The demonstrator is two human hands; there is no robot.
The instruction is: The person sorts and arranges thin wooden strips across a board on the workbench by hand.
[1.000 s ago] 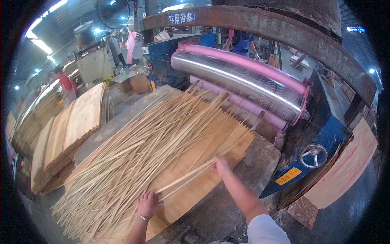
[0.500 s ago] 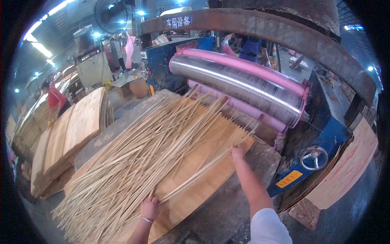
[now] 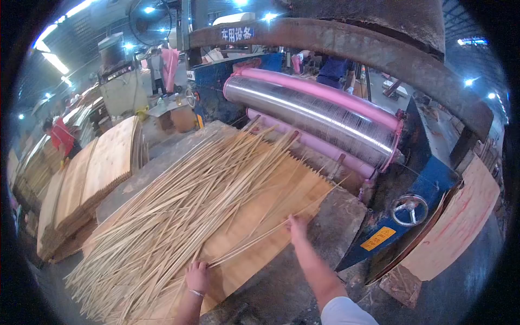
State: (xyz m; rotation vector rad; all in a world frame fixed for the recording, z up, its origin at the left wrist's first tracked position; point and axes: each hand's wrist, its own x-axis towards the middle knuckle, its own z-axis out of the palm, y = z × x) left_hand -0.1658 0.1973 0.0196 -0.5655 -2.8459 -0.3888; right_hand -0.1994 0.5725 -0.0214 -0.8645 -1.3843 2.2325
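Many thin wood strips lie in a loose layer over the left part of a broad veneer sheet. My left hand, with a bracelet at the wrist, is closed on the lower ends of a few strips near the sheet's front edge. My right hand has its fingers closed around the far end of the same thin strips, by the sheet's right edge. Between both hands these strips stretch slantwise just over the bare veneer. The exact finger contact is small and partly hidden.
Beyond the sheet is a machine with a shiny roller and pink rollers. A handwheel sits on its blue side frame at right. Stacked veneer stands left, near a person in red. More people are behind the machine.
My right hand moved up along the sheet's right edge, then back down and left. My left hand stayed almost in place. The person in red moved left and bent lower.
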